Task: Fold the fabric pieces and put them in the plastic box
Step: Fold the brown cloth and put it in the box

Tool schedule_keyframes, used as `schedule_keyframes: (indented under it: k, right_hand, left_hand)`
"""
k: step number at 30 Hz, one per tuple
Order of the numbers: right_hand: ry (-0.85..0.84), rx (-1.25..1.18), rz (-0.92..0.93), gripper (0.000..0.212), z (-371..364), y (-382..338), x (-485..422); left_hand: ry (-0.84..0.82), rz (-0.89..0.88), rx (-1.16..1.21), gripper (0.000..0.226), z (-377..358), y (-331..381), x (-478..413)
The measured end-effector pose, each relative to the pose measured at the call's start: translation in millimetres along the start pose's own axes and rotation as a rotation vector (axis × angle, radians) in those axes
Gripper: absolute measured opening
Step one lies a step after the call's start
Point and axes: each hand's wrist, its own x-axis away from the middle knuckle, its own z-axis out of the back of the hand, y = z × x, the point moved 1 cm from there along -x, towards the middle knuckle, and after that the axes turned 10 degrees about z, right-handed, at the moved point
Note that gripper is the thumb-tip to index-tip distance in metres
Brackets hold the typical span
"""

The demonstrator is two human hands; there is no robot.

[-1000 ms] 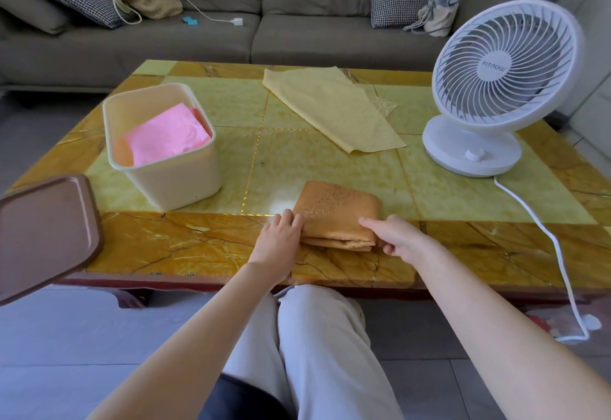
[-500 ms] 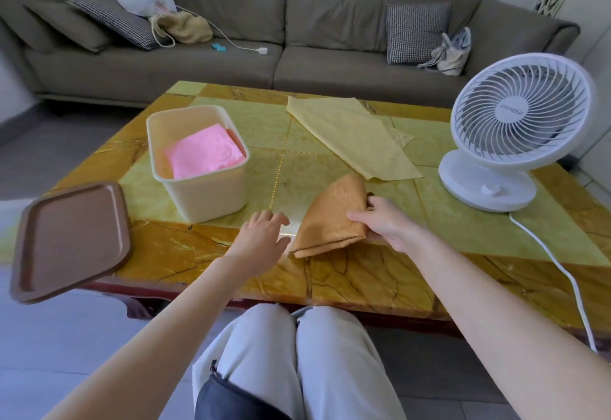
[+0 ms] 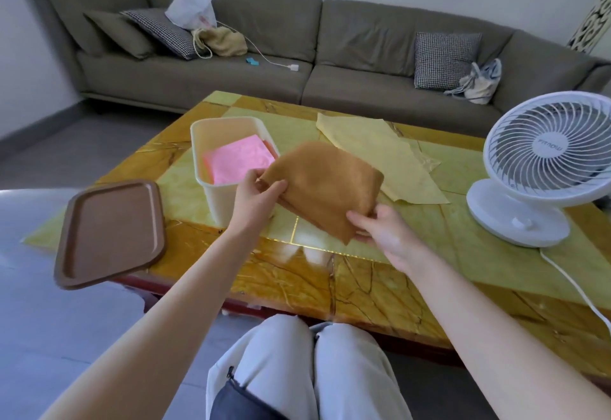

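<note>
A folded brown fabric (image 3: 325,185) hangs in the air above the table, just right of the cream plastic box (image 3: 211,142). My left hand (image 3: 256,199) pinches its left corner and my right hand (image 3: 380,231) grips its near right corner. A folded pink fabric (image 3: 239,163) lies inside the box. A yellow fabric (image 3: 380,158) lies spread flat on the table behind the brown one, partly hidden by it.
The brown lid (image 3: 110,231) of the box rests at the table's left front corner, overhanging the edge. A white desk fan (image 3: 542,168) stands at the right with its cord (image 3: 575,290) trailing off the front. A grey sofa (image 3: 330,66) runs behind the marble table (image 3: 314,280).
The brown fabric has risen off the table and moved left toward the box. My left hand, which had let go, now pinches it again. The view has tilted up.
</note>
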Motion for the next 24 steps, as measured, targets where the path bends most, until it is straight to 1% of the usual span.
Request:
schedule_keyframes:
  k: [1, 3, 4, 5, 7, 8, 9, 11, 12, 14, 16, 18, 20, 22, 23, 24]
  right_hand:
    - [0.000, 0.057, -0.068, 0.027, -1.7, 6.8, 1.1]
    - [0.017, 0.222, -0.139, 0.062, -1.8, 16.8, 0.0]
    - [0.033, 0.292, -0.116, 0.078, -1.1, 18.0, -3.1]
    - [0.044, 0.319, -0.058, 0.087, -1.1, 14.8, -6.0]
    - [0.000, 0.299, 0.074, 0.095, -3.7, 5.2, -11.6]
    - [-0.043, 0.280, 0.116, 0.092, -6.0, 0.9, -14.2]
    - [-0.084, 0.247, 0.149, 0.082, -7.9, -2.3, -16.4]
    - [-0.142, 0.130, 0.170, 0.053, -12.1, -3.9, -17.3]
    - [-0.172, 0.066, 0.159, 0.046, -14.7, -2.5, -16.7]
    - [-0.218, -0.002, 0.127, 0.040, -18.7, 1.8, -15.1]
    - [-0.255, 0.001, 0.121, 0.036, -24.1, 3.9, -15.4]
    - [-0.285, 0.013, 0.139, 0.026, -32.4, 0.7, -17.4]
    - [-0.257, 0.044, 0.190, 0.019, -42.8, -8.7, -23.4]
    - [-0.172, 0.168, 0.269, 0.013, -53.5, -23.3, -33.5]
    - [-0.130, 0.249, 0.316, 0.013, -57.0, -31.8, -39.5]
    - [-0.099, 0.327, 0.361, 0.019, -61.0, -41.3, -46.6]
  left_hand:
    - [-0.001, -0.058, -0.045, 0.015, -0.6, 5.1, 1.4]
    - [-0.038, -0.190, -0.162, 0.013, -4.2, 15.6, 5.4]
    - [-0.061, -0.257, -0.238, 0.014, -6.4, 20.6, 7.6]
    - [-0.077, -0.318, -0.322, 0.016, -8.2, 24.8, 9.5]
    - [-0.122, -0.404, -0.445, 0.017, -10.5, 32.2, 13.3]
    - [-0.151, -0.422, -0.465, 0.017, -10.4, 35.4, 14.9]
    - [-0.176, -0.428, -0.464, 0.017, -9.8, 38.0, 16.5]
    - [-0.217, -0.414, -0.417, 0.016, -6.9, 43.6, 19.1]
    - [-0.239, -0.391, -0.372, 0.015, -3.6, 46.6, 19.4]
    - [-0.273, -0.331, -0.251, 0.014, 3.9, 51.6, 19.8]
    - [-0.270, -0.242, -0.115, 0.006, 14.5, 54.5, 17.8]
    - [-0.212, -0.154, -0.001, 0.010, 25.6, 54.4, 12.5]
    - [-0.138, -0.139, 0.030, 0.010, 35.6, 53.5, 3.1]
    - [0.006, -0.203, -0.141, 0.016, 48.6, 51.5, -10.8]
    - [0.098, -0.231, -0.259, 0.021, 55.8, 48.9, -18.0]
    - [0.185, -0.238, -0.365, 0.026, 64.4, 45.8, -25.0]
